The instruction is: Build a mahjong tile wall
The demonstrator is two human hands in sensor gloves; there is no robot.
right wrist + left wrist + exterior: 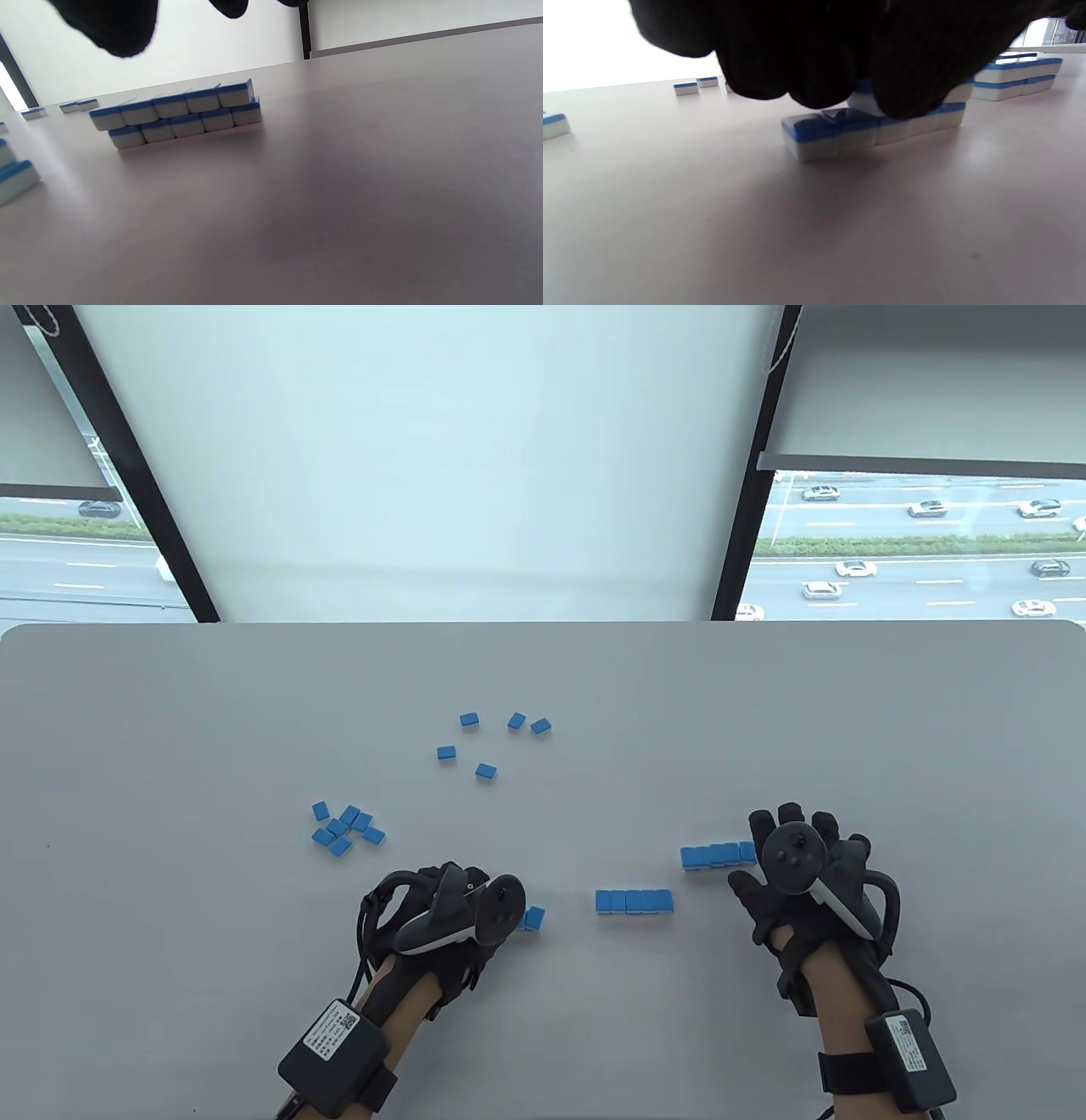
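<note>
Left hand (450, 912) is low on the table (170, 712), fingers curled down, and the left wrist view shows the fingertips (903, 97) pinching a tile (863, 99) just over the near row (635, 901); that row lies flat between the two hands, tiles side by side, blue backs up. Over on the other side, the right hand (802, 869) is spread, fingers straight, gripping nothing, hovering by the right end of the stacked wall (717, 855), and whether it touches I can't tell. The right wrist view shows that wall (178, 112) two layers high, the upper layer shifted a little against the lower. Further out, a loose cluster of tiles (346, 829) lies to the left, and a scattered handful (496, 740) sits well apart near mid-table.
</note>
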